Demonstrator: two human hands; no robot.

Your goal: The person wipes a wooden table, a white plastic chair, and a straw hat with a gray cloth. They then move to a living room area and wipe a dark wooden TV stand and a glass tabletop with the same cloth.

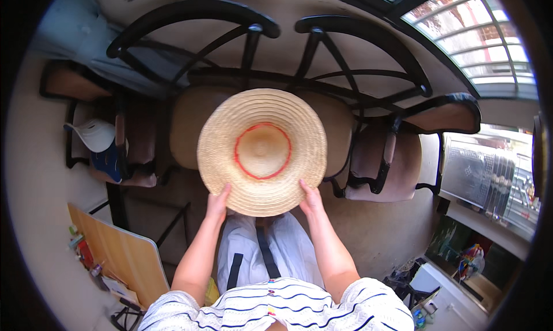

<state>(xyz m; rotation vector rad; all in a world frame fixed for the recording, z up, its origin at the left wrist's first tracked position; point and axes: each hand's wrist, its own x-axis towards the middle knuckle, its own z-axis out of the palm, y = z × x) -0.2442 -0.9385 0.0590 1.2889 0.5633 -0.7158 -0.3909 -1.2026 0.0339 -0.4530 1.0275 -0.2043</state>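
Observation:
A round woven straw hat is held out over my lap, its inside facing up towards me. A thin red line rings the opening of its crown. My left hand grips the brim at its lower left edge, the thumb lying on top. At the lower right edge, my right hand pinches the brim the same way. The fingers under the brim are mostly hidden.
Two black-framed chairs with brown seats stand beyond the hat. An armchair is at the right. On another chair at the left lies a white and blue cap. A wooden tabletop is at the lower left.

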